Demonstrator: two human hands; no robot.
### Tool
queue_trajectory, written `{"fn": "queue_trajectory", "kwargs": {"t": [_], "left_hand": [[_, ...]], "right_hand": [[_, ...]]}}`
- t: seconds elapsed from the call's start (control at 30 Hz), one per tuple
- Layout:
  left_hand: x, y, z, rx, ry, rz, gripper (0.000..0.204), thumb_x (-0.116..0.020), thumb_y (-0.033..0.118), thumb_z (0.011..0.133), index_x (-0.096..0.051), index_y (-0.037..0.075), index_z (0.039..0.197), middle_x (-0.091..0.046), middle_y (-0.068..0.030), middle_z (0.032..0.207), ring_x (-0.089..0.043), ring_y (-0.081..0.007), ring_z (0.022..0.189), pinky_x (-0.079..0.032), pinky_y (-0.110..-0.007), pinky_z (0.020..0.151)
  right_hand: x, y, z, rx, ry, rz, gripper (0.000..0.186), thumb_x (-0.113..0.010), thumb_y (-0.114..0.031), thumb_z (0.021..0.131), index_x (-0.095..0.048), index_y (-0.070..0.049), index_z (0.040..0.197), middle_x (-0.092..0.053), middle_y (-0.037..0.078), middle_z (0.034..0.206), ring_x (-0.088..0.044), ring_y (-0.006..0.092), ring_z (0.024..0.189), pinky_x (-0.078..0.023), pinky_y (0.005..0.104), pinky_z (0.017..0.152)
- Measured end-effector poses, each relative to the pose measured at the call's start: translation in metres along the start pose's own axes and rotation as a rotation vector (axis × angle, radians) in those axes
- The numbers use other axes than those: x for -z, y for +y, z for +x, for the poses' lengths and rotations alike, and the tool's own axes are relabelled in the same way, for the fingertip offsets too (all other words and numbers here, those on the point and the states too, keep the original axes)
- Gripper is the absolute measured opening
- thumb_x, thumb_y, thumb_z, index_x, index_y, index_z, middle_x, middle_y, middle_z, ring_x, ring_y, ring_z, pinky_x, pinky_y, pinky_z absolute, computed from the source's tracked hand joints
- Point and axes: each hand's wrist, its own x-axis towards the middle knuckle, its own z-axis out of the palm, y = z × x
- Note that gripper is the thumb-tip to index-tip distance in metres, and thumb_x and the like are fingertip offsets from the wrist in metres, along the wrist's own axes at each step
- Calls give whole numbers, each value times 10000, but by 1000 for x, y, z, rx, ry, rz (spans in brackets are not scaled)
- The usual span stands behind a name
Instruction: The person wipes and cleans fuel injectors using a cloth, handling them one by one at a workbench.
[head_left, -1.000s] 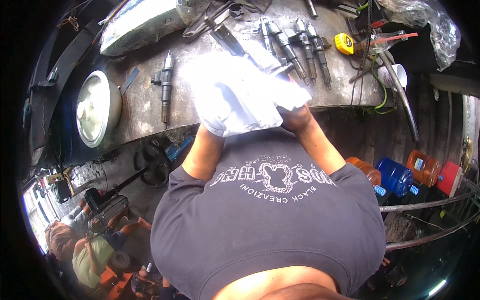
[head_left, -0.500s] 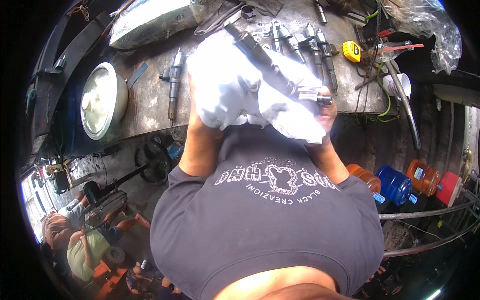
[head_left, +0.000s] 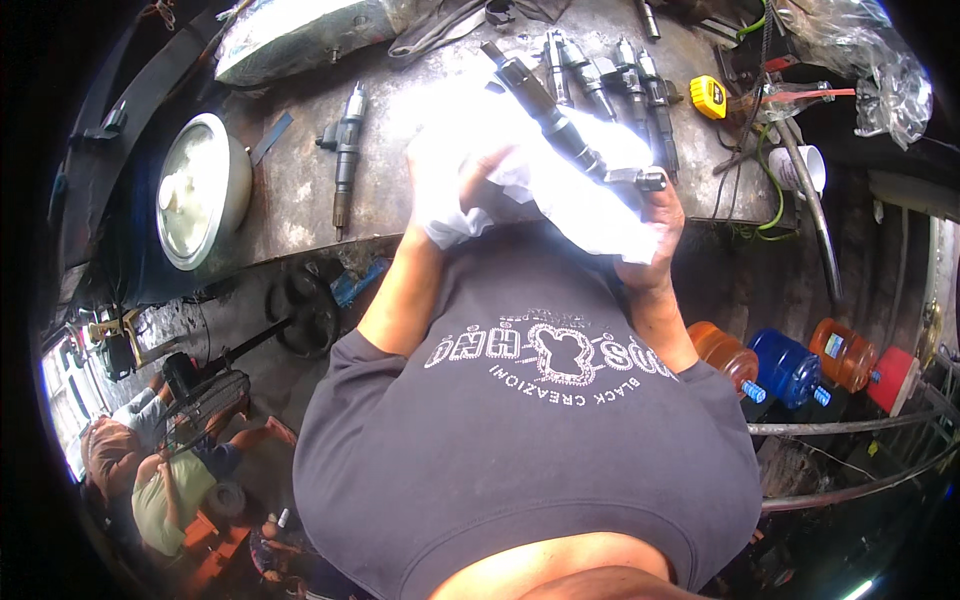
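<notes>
A dark fuel injector (head_left: 552,118) is held at a slant above the bench, its near end at my right hand (head_left: 662,222). That hand is closed around the injector's end and the white cloth (head_left: 590,212) bunched under it. My left hand (head_left: 478,178) is closed on another part of the cloth, left of the injector; bright glare hides some of its fingers. Beyond the held part, several more injectors (head_left: 630,85) lie side by side on the bench. A single injector (head_left: 347,160) lies apart on the left.
The metal bench (head_left: 290,205) also carries a lidded white bowl (head_left: 205,190), a yellow tape measure (head_left: 708,97), a plastic-wrapped part (head_left: 300,40) and a metal bar (head_left: 815,210). Large water bottles (head_left: 787,367) lie at the right. Other people (head_left: 170,495) are at lower left.
The injector has shifted slightly right. The cloth has drawn back on the left, so my left hand's fingers show more, and that hand has moved a little right.
</notes>
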Motion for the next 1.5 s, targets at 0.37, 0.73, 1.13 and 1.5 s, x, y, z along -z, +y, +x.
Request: {"fn": "queue_trajectory", "kwargs": {"t": [0.37, 0.73, 1.13, 1.5], "left_hand": [[25, -20, 6, 1056, 675, -2003, 373, -536, 259, 850, -532, 12, 1128, -602, -149, 1059, -590, -272, 990, -484, -413, 876], [-8, 15, 6, 839, 377, -2278, 600, -338, 393, 893, -426, -125, 1181, -491, -314, 1129, -468, -492, 1062, -338, -621, 920], [-5, 21, 32, 772, 115, -1413, 427, -576, 216, 829, -514, -48, 1159, -647, -109, 966, -650, -164, 818, -537, -272, 727], [-25, 34, 36, 475, 333, -519, 270, -556, 142, 817, -552, -17, 1035, -632, -93, 832, -625, -173, 737, -509, -308, 677]], "right_hand": [[12, 6, -7, -3, 84, 87, 276, -640, -49, 768, -561, -3, 1029, -607, 47, 946, -583, 109, 858, -470, 243, 764], [19, 8, -10, -37, 26, 103, 327, -628, -90, 770, -547, 35, 1062, -603, 76, 1001, -596, 138, 897, -477, 261, 800], [24, 5, -17, -152, -65, 63, 326, -631, -119, 789, -554, 31, 1068, -600, 76, 1028, -575, 116, 903, -459, 246, 798], [1, 18, -24, 108, -12, -228, 367, -712, -24, 727, -557, 13, 1058, -641, 80, 968, -618, 128, 845, -493, 252, 741]]}}
